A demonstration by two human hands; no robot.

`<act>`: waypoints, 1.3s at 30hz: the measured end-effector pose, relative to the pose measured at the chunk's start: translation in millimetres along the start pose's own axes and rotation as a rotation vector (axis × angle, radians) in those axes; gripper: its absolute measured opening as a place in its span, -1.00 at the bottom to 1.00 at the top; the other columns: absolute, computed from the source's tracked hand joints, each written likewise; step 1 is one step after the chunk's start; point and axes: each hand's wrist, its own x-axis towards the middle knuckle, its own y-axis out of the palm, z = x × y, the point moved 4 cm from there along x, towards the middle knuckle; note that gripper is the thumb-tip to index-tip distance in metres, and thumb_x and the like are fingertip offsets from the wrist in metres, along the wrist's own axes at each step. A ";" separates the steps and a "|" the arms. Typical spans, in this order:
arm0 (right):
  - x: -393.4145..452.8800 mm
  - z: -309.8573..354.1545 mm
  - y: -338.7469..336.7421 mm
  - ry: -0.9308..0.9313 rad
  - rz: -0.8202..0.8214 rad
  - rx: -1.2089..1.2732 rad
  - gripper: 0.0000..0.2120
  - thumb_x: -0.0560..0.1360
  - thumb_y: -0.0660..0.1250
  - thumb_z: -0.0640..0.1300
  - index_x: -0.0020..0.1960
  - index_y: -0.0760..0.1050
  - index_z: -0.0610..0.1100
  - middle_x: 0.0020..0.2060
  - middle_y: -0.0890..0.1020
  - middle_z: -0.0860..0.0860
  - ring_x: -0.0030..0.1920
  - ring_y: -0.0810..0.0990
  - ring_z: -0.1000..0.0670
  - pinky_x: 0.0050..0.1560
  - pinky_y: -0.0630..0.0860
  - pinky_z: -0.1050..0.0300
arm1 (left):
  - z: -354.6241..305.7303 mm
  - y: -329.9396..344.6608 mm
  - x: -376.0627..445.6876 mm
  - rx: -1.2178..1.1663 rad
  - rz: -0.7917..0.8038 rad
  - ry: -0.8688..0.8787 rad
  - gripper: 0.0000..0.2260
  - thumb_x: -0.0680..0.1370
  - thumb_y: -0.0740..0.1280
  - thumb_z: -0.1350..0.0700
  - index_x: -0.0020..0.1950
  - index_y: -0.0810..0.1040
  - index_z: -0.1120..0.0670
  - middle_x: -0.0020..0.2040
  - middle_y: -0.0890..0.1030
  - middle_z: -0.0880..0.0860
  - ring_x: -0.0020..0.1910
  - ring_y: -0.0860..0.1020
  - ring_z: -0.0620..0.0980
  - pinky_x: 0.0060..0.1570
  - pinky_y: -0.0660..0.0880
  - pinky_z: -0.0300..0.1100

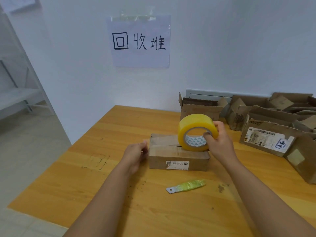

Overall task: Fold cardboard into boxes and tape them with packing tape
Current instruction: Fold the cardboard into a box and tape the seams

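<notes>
A small closed cardboard box (pixel 177 159) lies in the middle of the wooden table (pixel 119 127), a white label on its near side. A big yellow roll of packing tape (pixel 191 124) stands on edge on the box's top right. My right hand (pixel 219 142) grips the roll, thumb through its core. A clear strip of tape runs from the roll leftward over the box top. My left hand (pixel 136 153) is at the box's left end, its fingertips on the tape end there.
A small cutter blade wrapped in yellow-green tape (pixel 187 185) lies in front of the box. Several opened, worn cardboard boxes (pixel 266 132) crowd the table's right side. A paper sign (pixel 139 41) hangs on the white wall. Floor lies left of the table.
</notes>
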 end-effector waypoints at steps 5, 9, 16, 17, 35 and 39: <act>-0.4 -0.7 -0.6 -0.001 -0.004 0.009 -0.78 0.58 0.32 -0.15 0.16 0.35 0.03 -0.24 0.55 0.01 -0.19 0.52 0.03 -0.24 0.42 0.10 | 0.5 2.7 0.5 0.105 -0.015 -0.028 -0.68 0.69 0.20 0.06 -0.21 0.48 0.17 -0.26 0.53 0.08 -0.29 0.45 0.02 -0.13 0.46 -0.11; -1.6 -0.7 -0.4 -0.004 -0.006 0.014 -0.78 0.57 0.32 -0.17 0.16 0.36 0.03 -0.25 0.54 0.03 -0.20 0.51 0.05 -0.26 0.41 0.11 | 0.5 2.4 3.5 0.329 0.003 0.008 -0.65 0.69 0.19 -0.02 -0.21 0.49 0.15 -0.22 0.56 0.11 -0.19 0.52 0.09 0.00 0.53 0.04; -4.5 -0.8 -0.1 0.007 -0.020 0.038 -0.75 0.57 0.32 -0.18 0.19 0.36 0.01 -0.19 0.54 0.05 -0.15 0.52 0.01 -0.20 0.44 0.05 | -13.5 6.9 -11.3 0.679 -0.190 0.298 -0.87 0.67 0.22 0.11 0.19 0.49 0.07 0.08 0.59 0.03 -0.03 0.49 -0.03 -0.13 0.37 -0.16; -4.7 -1.9 -0.2 0.018 -0.020 0.038 -0.73 0.56 0.34 -0.17 0.21 0.36 0.00 -0.17 0.54 0.07 -0.13 0.53 0.01 -0.18 0.47 0.02 | -12.2 11.1 -19.4 0.647 -0.175 0.345 -0.82 0.69 0.16 0.12 0.17 0.54 0.04 0.10 0.60 0.00 0.02 0.48 -0.04 -0.11 0.36 -0.16; -6.2 -12.8 0.4 0.157 0.069 0.108 -0.67 0.48 0.48 -0.09 0.13 0.37 -0.01 -0.06 0.60 0.07 -0.03 0.62 0.02 -0.07 0.62 -0.12 | -17.6 63.6 -18.8 1.222 0.096 0.640 -0.30 0.63 0.10 -0.28 0.63 0.01 0.07 0.61 0.16 0.00 0.58 0.11 -0.01 0.47 0.19 -0.04; 0.1 -6.3 -5.8 0.054 0.094 -0.012 -0.72 0.50 0.44 -0.14 0.12 0.39 -0.02 -0.11 0.59 0.05 -0.07 0.60 0.00 -0.17 0.58 0.00 | -15.6 63.6 -16.8 1.274 0.103 0.615 -0.21 0.56 0.10 -0.38 0.62 0.05 0.09 0.60 0.17 -0.01 0.57 0.11 -0.04 0.45 0.19 -0.06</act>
